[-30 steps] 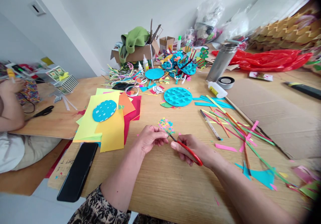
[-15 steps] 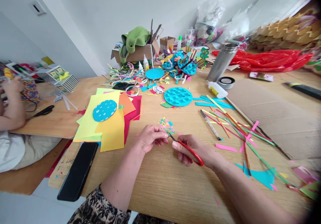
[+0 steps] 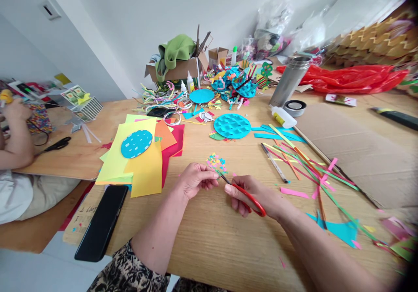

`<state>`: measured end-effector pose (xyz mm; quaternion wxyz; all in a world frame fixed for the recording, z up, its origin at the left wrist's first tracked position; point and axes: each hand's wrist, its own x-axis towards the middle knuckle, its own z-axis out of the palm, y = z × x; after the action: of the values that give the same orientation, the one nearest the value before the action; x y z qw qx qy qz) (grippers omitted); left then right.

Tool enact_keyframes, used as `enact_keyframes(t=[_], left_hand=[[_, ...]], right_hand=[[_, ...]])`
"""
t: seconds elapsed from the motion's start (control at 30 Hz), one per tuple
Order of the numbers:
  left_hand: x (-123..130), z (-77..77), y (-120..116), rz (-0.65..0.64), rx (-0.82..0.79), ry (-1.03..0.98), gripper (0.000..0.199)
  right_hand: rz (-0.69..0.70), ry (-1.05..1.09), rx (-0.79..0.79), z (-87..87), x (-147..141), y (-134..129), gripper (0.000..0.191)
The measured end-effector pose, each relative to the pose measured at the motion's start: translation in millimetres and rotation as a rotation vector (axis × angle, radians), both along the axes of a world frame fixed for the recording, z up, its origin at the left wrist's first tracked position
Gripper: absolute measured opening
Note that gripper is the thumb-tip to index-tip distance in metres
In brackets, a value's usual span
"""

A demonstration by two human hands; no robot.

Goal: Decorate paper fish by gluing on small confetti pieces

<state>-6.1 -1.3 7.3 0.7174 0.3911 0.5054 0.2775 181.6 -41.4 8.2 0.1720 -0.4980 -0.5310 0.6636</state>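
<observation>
Red-handled scissors (image 3: pixel 250 199) are gripped in my right hand (image 3: pixel 251 194), their dark blades pointing up and left toward my left fingertips. My left hand (image 3: pixel 199 181) is closed in a pinch beside the blade tips; a small green bit shows at the fingertips, too small to make out well. Just beyond the blades, a little pile of multicoloured paper snippets (image 3: pixel 217 162) lies on the wooden table (image 3: pixel 209 235). Farther back is a blue textured oval (image 3: pixel 231 126).
Coloured paper sheets (image 3: pixel 143 170) with a blue dotted oval and a black phone (image 3: pixel 101 224) lie left. Paper strips (image 3: pixel 307 161), a pen (image 3: pixel 274 163), cardboard (image 3: pixel 362 152) and a metal bottle (image 3: pixel 289 83) are right. Another person's arm (image 3: pixel 16 130) is at far left.
My hands and the scissors are almost where they were. At far left, the other person's hand with a yellow object has shifted slightly left.
</observation>
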Motion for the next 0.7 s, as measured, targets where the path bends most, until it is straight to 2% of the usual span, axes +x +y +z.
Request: enact_keyframes(t=[0.2, 0.5, 0.7], left_hand=[[-1.1, 1.6, 1.1, 0.039, -0.005, -0.023, 0.026], [-0.9, 0.9, -0.1, -0.058, 0.007, 0.012, 0.025], [-0.8, 0.2, -0.6, -0.061, 0.009, 0.015, 0.024]], right_hand=[[-0.004, -0.040, 0.000, 0.0, 0.3, 0.3, 0.057], [0.001, -0.032, -0.003, 0.4, -0.2, 1.5, 0.058], [0.005, -0.044, -0.001, 3.0, -0.1, 0.6, 0.058]])
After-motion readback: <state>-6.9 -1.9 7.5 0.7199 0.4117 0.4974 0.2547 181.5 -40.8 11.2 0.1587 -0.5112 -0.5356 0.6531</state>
